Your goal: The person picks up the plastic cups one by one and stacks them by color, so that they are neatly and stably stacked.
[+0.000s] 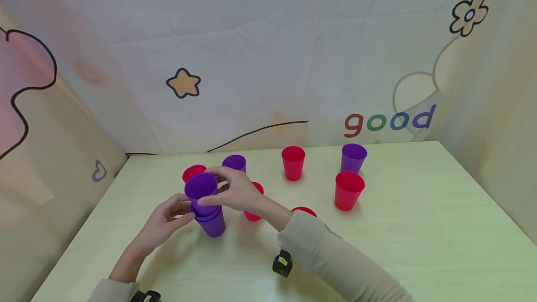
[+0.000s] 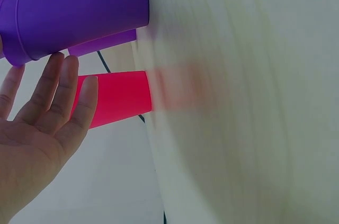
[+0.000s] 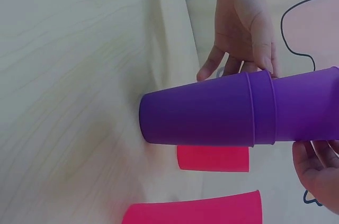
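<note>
My right hand (image 1: 240,191) grips an upper purple cup (image 3: 307,108) near its rim, thumb on the near side and fingers on the far side. That cup sits partway inside a purple cup stack (image 3: 196,115), where two rims show one above the other. The stack stands upright on the table in the head view. Beside its left side is my left hand (image 1: 162,222), fingers loosely spread and fingertips at the rims. In the left wrist view those fingers (image 2: 48,83) look fairly straight and seem to touch the stack lightly.
Behind the stack are a red cup (image 1: 193,171) and a purple cup (image 1: 235,162). Another red cup (image 1: 254,216) stands to its right, partly hidden by my right hand. Farther right are red cups (image 1: 293,164) (image 1: 348,192) and a purple cup (image 1: 352,160). My sleeve partly covers one red cup (image 1: 304,210).
</note>
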Demonstrator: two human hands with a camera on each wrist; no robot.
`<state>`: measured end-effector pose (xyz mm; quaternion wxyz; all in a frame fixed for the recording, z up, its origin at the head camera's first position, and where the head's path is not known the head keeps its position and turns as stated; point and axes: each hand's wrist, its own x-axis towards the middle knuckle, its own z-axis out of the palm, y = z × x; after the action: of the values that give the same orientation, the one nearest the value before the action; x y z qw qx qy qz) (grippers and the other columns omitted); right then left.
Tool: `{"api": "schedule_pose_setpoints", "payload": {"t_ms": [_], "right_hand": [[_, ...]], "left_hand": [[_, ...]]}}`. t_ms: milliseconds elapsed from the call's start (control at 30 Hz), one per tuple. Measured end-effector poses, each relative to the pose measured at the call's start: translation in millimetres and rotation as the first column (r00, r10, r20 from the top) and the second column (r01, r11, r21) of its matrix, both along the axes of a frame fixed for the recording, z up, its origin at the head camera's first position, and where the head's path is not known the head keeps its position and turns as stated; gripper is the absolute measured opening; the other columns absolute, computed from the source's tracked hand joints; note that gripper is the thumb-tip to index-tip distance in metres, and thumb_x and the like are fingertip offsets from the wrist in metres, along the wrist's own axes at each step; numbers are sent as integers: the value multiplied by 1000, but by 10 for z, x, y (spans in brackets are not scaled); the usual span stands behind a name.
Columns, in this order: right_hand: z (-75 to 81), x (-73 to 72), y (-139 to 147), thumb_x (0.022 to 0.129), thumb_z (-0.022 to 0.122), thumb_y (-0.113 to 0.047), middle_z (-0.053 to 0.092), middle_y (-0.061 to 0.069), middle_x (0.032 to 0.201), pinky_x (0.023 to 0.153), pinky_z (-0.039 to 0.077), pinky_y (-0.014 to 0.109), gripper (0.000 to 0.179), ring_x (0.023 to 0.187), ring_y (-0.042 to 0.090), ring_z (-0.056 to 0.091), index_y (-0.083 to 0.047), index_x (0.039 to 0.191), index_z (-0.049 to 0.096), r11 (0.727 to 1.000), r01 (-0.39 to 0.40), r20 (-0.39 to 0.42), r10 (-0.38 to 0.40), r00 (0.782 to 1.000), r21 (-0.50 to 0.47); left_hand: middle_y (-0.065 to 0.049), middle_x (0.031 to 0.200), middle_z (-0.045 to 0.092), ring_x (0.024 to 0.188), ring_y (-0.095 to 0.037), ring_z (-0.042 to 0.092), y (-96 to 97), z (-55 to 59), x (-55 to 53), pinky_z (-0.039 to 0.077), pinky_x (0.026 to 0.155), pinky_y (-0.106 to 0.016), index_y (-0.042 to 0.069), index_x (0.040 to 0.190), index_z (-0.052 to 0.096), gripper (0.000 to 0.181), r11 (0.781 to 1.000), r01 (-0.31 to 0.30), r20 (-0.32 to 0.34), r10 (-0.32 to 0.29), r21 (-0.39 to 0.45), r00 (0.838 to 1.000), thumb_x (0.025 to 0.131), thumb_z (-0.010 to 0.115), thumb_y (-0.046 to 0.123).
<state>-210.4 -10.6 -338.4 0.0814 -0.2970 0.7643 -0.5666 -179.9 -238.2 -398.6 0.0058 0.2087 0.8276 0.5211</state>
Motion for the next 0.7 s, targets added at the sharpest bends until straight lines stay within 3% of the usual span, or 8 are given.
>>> {"api": "schedule_pose_setpoints", "payload": {"t_ms": [400,700], "right_hand": [[-97,2,-32,74,76,-24,59,-6,105,76,47,20,56,95,7,54,-11,123,53,998,-22,-32,24,999,58],[-112,7,-31,74,76,-26,58,-4,109,78,46,19,60,98,9,53,-9,126,51,991,-20,-50,27,998,135]], "left_hand": [[-11,102,62,93,-12,59,-10,-23,-4,47,80,-25,2,112,52,27,1000,20,-36,-19,19,999,87,60,6],[-5,102,62,95,-13,59,-2,-7,6,47,81,-25,1,115,52,29,1000,19,-14,-19,21,1000,87,60,7]]}}
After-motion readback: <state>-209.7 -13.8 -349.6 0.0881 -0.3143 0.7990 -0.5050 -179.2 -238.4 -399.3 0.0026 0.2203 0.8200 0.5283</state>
